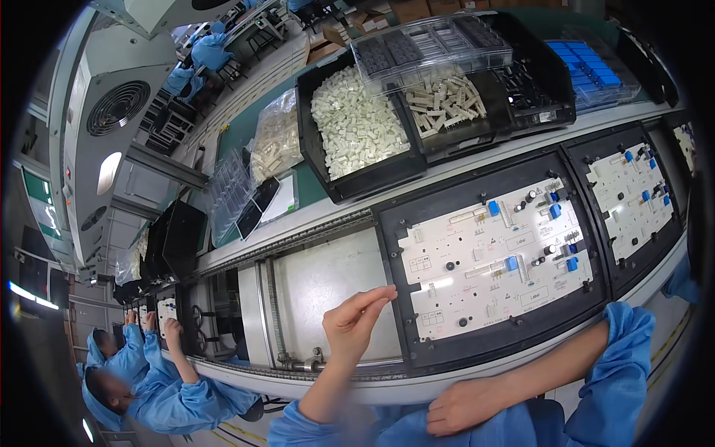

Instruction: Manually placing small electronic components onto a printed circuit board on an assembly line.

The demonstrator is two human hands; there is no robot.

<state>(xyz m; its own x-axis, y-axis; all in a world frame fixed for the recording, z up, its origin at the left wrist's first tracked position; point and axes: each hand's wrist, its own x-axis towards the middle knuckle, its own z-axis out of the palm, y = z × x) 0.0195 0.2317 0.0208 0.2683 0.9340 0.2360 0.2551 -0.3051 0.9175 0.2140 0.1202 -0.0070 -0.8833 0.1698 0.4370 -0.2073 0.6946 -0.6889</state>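
Left hand (351, 320), grip pinched together, white circuit board (493, 259) just rightward

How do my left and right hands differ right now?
The left hand is raised, fingertips at the black tray's left edge; the right hand is lower, over the blue clothing. The left hand has thumb and fingertips together; the right hand is loosely curled. Both are bare, with nothing visibly held.

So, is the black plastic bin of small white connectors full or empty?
The black plastic bin is well filled: small white connectors spread from wall to wall, hiding its floor; depth unclear.
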